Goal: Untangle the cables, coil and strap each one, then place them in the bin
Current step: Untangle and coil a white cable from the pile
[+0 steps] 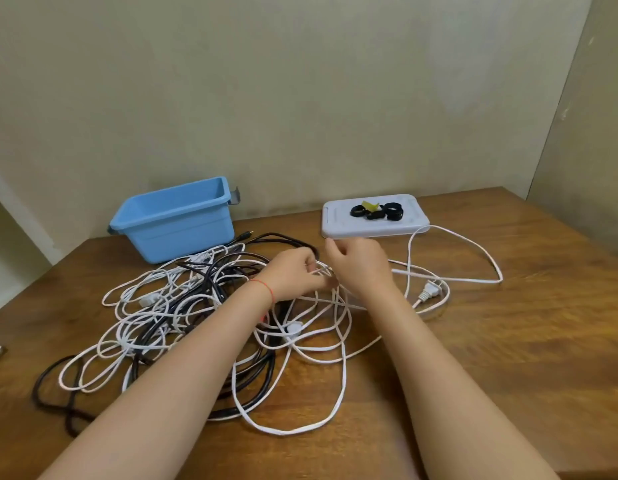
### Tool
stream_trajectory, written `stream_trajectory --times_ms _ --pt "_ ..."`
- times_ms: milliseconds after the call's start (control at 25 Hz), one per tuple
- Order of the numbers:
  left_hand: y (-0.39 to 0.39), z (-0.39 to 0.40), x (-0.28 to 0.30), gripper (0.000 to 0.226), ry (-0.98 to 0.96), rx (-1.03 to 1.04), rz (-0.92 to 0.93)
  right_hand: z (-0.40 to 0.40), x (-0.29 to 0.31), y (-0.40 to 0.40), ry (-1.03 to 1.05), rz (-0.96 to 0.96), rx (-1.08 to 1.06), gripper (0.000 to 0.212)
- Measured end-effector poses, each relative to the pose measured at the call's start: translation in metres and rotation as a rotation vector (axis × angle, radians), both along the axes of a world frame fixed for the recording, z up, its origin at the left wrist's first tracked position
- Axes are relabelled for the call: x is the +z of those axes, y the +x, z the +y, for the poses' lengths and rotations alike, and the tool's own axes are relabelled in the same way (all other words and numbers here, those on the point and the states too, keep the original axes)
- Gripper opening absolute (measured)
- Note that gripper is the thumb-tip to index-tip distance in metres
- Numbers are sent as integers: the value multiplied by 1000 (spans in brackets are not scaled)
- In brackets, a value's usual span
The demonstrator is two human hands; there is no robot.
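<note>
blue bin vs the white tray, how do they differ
The blue bin is deep with tall walls and looks empty; the white tray is flat and shallow and holds rolled black straps. The bin sits back left, the tray back right. Both rest on the wooden table near the wall.

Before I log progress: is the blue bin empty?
Seemingly empty: the blue bin shows bare inside walls, though its floor is hidden; the cables lie tangled on the table.

Single head-worn view, wide-angle, looking forward and down from above the near edge of the wooden table [508,358]. Close over both forearms, which enter from the bottom of the frame. Facing the beige wall [300,98] behind the table; room corner at right. No second view.
</note>
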State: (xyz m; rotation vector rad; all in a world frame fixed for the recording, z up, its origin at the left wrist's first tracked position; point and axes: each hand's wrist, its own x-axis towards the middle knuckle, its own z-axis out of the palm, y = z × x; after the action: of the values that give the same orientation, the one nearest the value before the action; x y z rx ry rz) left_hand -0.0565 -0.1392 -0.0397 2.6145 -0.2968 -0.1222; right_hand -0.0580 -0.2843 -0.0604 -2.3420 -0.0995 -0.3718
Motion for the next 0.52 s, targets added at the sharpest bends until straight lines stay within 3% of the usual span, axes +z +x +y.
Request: stream_trajectory --times_ms 160,240,400,520 --pt "4 25 -11 36 149 -10 34 -15 -2 2 -285 117 34 47" --pt "5 42 -9 37 118 29 23 -16 -3 1 -274 188 70 40" --pt "0 75 -11 35 55 89 20 -22 1 2 -198 152 0 22" --pt "4 72 1 32 177 60 81 -12 0 -4 -35 158 147 15"
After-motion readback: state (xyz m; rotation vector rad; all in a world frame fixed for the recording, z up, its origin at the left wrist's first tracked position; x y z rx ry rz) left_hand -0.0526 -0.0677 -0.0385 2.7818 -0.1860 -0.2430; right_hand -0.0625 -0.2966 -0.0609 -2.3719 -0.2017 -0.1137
